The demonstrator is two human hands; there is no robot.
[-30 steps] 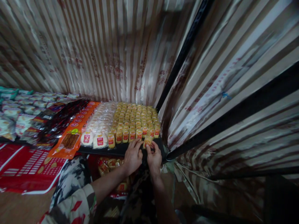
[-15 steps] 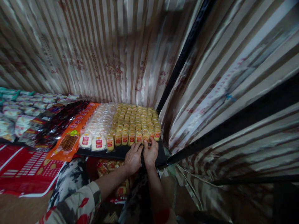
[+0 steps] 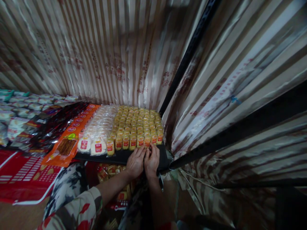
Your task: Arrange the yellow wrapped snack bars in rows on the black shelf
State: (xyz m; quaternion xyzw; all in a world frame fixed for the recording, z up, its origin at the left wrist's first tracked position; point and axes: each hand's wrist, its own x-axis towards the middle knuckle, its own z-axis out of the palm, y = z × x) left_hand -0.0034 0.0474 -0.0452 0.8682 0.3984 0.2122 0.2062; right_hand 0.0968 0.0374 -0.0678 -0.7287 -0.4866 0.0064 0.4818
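Note:
Rows of small yellow snack packets [image 3: 139, 123] with red labels stand upright on a black shelf [image 3: 96, 158]. My left hand [image 3: 136, 162] and my right hand [image 3: 152, 159] meet side by side at the front row. Their fingertips close on the lower part of one snack packet [image 3: 147, 141], which stands nearly in line with its neighbours. The fingers of both hands are bent and partly hide its base. Left of these rows are white round packaged crackers [image 3: 98, 147] in clear wrap.
An orange snack bag [image 3: 63, 147] juts past the shelf edge, beside dark shiny packets [image 3: 62, 123] and white packets [image 3: 31, 107]. Black metal posts [image 3: 187, 64] and striped sheeting [image 3: 120, 57] enclose the shelf. Below are a red printed bag [image 3: 28, 179] and more yellow packs [image 3: 112, 169].
The view has shifted slightly, so the shelf appears further left. My fingers have slid lower on the packet, and its red label now shows more.

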